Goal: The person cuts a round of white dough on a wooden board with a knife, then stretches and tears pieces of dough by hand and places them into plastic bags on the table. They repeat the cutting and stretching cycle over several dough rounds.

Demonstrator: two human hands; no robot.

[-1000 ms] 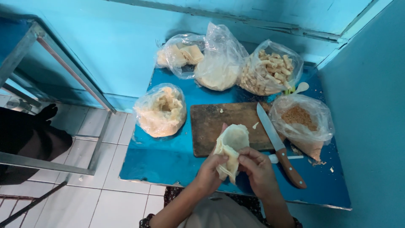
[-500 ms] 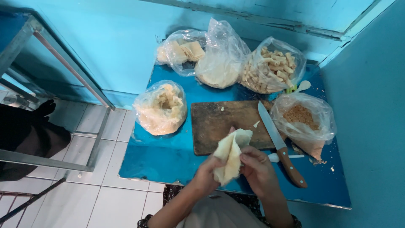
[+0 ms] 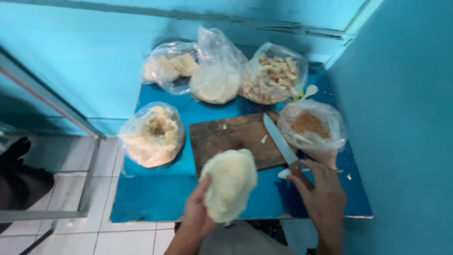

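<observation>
**Knife handle under the right hand**

The left hand (image 3: pixel 198 215) cups a pale dough sheet (image 3: pixel 230 184) upright. The right hand (image 3: pixel 323 196), fingers loosely spread, touches the knife (image 3: pixel 285 150) handle; its blade runs away leftward across the wooden cutting board (image 3: pixel 226 137).

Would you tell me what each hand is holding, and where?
Left hand grips the pale sheet by its lower left edge; right hand holds nothing, fingers on the knife handle.

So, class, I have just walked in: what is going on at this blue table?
A person's left hand holds a pale, crumbly sheet above the blue table. The right hand reaches onto the handle of a knife lying across a wooden cutting board. Five plastic bags of food sit around the board.
</observation>
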